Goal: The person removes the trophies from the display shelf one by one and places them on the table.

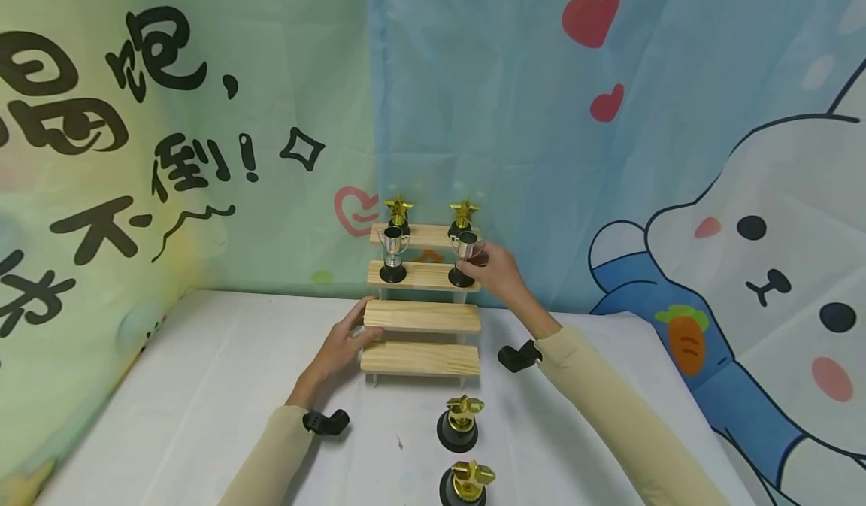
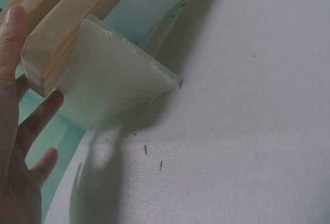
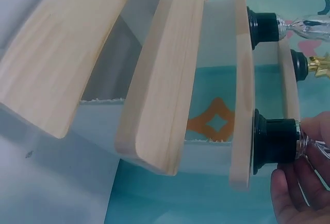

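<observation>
A four-tier stand with wooden shelves [image 1: 422, 316] and frosted side panels [image 2: 113, 74] stands on the white-covered table. My left hand [image 1: 347, 340] holds the left end of a lower shelf, thumb in front and fingers behind. My right hand [image 1: 499, 271] pinches a silver trophy cup [image 1: 465, 246] at its stem. Its black base [image 3: 276, 140] rests at the right end of the second shelf from the top. A matching silver trophy cup [image 1: 393, 253] stands at that shelf's left end. Two gold star trophies [image 1: 398, 211] occupy the top shelf.
Two more gold-topped trophies with black bases, one nearer the stand [image 1: 459, 425] and one at the lower edge [image 1: 467, 483], stand on the table [image 1: 210, 386]. A printed cloth backdrop [image 1: 487, 100] hangs close behind the stand.
</observation>
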`<move>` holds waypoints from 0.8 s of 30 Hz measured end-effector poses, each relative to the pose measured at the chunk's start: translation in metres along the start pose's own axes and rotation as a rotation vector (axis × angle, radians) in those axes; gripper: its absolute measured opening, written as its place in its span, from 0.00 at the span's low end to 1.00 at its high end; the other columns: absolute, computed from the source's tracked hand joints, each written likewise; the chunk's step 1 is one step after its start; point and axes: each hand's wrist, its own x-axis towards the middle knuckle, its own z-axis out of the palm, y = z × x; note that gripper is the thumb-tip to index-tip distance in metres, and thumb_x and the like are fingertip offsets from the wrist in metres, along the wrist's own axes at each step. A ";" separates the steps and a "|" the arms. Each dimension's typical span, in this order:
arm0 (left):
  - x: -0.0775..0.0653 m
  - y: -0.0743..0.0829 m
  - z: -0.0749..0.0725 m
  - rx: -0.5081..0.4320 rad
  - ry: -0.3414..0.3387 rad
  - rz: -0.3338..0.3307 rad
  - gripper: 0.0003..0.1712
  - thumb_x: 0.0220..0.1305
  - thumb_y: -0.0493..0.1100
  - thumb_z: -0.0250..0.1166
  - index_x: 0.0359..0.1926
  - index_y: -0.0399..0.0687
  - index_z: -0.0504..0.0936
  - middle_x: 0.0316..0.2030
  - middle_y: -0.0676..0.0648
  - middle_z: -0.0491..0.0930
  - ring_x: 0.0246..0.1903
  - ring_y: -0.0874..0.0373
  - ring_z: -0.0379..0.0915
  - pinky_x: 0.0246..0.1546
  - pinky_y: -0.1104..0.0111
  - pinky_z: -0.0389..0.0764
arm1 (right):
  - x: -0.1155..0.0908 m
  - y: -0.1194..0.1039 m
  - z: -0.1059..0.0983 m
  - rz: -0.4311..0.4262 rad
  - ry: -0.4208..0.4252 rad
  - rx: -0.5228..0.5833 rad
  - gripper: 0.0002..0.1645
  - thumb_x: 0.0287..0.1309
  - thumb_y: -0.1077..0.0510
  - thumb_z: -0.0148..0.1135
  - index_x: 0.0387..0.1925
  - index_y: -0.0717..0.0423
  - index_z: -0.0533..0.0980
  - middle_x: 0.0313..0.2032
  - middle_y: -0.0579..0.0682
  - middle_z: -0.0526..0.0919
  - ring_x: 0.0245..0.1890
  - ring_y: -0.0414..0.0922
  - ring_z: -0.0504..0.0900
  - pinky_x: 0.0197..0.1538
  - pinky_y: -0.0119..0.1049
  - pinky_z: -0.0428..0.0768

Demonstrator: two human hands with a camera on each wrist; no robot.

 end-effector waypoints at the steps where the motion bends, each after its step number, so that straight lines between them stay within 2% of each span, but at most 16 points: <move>1: 0.000 0.000 0.000 0.001 -0.001 -0.001 0.42 0.63 0.54 0.65 0.74 0.56 0.57 0.68 0.44 0.68 0.65 0.39 0.67 0.64 0.42 0.67 | -0.001 0.000 -0.001 -0.001 -0.001 0.002 0.12 0.61 0.53 0.64 0.38 0.57 0.74 0.42 0.59 0.83 0.47 0.54 0.82 0.48 0.48 0.80; 9: 0.000 0.001 0.000 0.004 -0.008 0.018 0.42 0.64 0.53 0.65 0.74 0.55 0.57 0.68 0.43 0.69 0.65 0.39 0.67 0.63 0.41 0.67 | -0.019 -0.013 -0.011 0.011 -0.039 0.022 0.15 0.62 0.52 0.64 0.42 0.58 0.73 0.45 0.60 0.82 0.50 0.55 0.81 0.51 0.46 0.79; 15: 0.003 0.004 -0.001 0.012 -0.004 0.018 0.39 0.64 0.53 0.65 0.73 0.61 0.59 0.66 0.45 0.71 0.64 0.40 0.68 0.64 0.42 0.68 | -0.049 -0.035 -0.021 -0.059 -0.076 0.046 0.15 0.61 0.55 0.65 0.42 0.61 0.75 0.45 0.62 0.81 0.49 0.57 0.82 0.54 0.44 0.81; 20: 0.002 0.003 -0.001 0.007 -0.004 0.024 0.39 0.65 0.48 0.65 0.73 0.54 0.58 0.67 0.41 0.70 0.65 0.38 0.67 0.64 0.41 0.66 | -0.074 -0.046 -0.024 -0.092 -0.091 0.054 0.13 0.60 0.57 0.66 0.41 0.62 0.75 0.43 0.61 0.82 0.48 0.56 0.83 0.53 0.43 0.82; 22: 0.000 0.009 -0.002 0.000 -0.011 0.015 0.39 0.66 0.46 0.64 0.74 0.51 0.57 0.67 0.40 0.69 0.65 0.37 0.66 0.64 0.40 0.65 | -0.083 -0.048 -0.025 -0.083 -0.100 0.062 0.13 0.60 0.58 0.66 0.42 0.62 0.75 0.44 0.61 0.82 0.48 0.55 0.83 0.53 0.42 0.82; 24: -0.001 0.010 -0.001 -0.007 -0.013 0.012 0.40 0.66 0.46 0.64 0.74 0.52 0.57 0.67 0.40 0.68 0.65 0.37 0.67 0.64 0.41 0.66 | -0.090 -0.049 -0.027 -0.075 -0.111 0.073 0.13 0.60 0.59 0.65 0.43 0.62 0.75 0.45 0.61 0.81 0.49 0.55 0.82 0.53 0.41 0.82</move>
